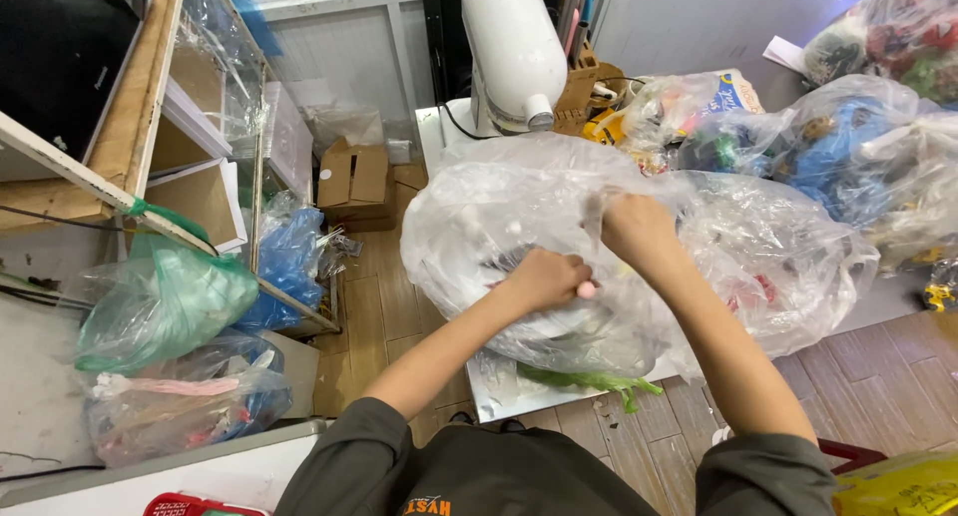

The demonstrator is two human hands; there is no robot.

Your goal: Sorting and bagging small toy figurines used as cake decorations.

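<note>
Here the left hand (544, 279) curls its fingers around a small pink rod-shaped piece (588, 290), its long axis crosswise, tip pointing right; the right hand (636, 227) pinches the large clear crinkled plastic bag (479, 217) on the white desk (496, 386).

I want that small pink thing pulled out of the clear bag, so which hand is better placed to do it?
Left, probably. The left hand already has its fingers at the pink thing, while the right hand is higher up, gripping the clear bag.

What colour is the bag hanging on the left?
The hanging bag is see-through green, shown in the head view.
</note>
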